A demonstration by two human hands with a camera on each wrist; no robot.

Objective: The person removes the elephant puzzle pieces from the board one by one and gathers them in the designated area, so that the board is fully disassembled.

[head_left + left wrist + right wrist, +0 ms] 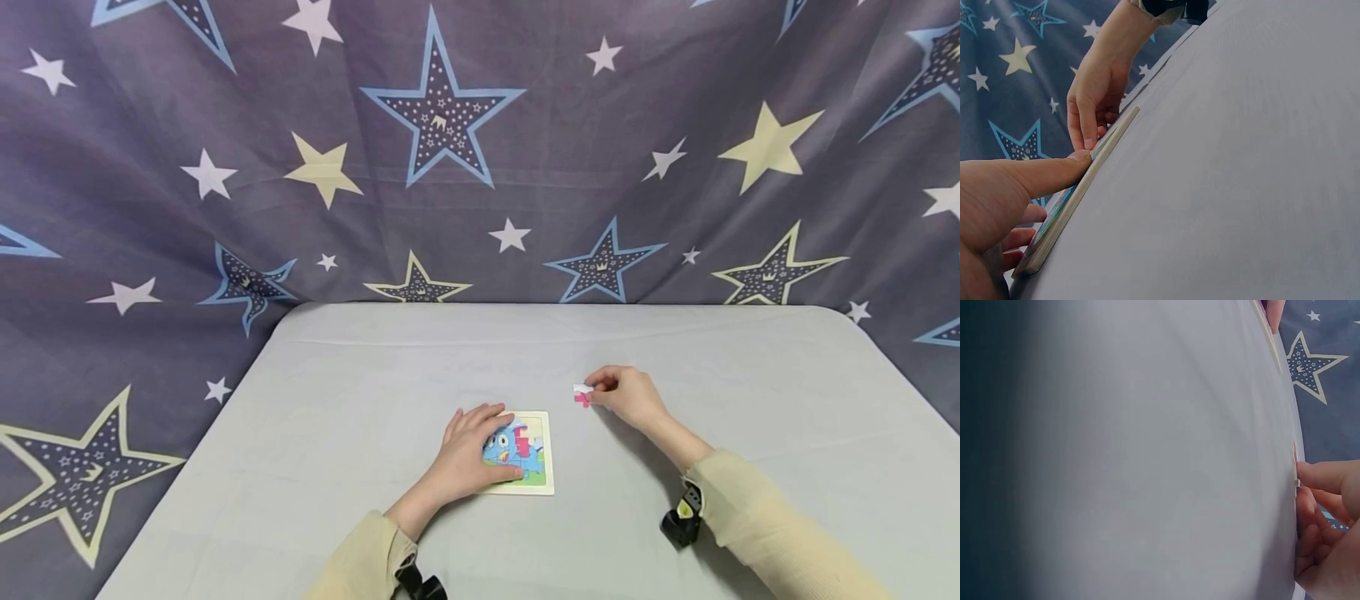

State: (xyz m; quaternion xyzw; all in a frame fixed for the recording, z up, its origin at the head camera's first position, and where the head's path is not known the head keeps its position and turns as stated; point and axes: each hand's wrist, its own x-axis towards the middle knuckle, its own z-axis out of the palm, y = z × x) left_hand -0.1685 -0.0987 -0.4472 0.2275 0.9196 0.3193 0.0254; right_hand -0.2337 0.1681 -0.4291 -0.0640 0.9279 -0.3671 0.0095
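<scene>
A jigsaw puzzle in a pale, thin frame (551, 457) lies flat on the table, showing a blue cartoon character with eyes, plus pink and green parts. My left hand (463, 454) rests over its left side, the fingers spread toward the far edge and the thumb lying across the near part. In the left wrist view the straight thumb (1054, 175) touches the frame's edge. To the right and farther back, my right hand (628, 397) pinches a small pink-and-white puzzle piece (582, 394) between thumb and fingers, apart from the frame. The right wrist view shows that piece only edge-on.
A light grey cloth covers the table (375, 358). Behind and at the sides hangs a dark curtain (525, 167) printed with stars. Black camera mounts (681, 521) sit on both wrists, over beige sleeves (772, 517).
</scene>
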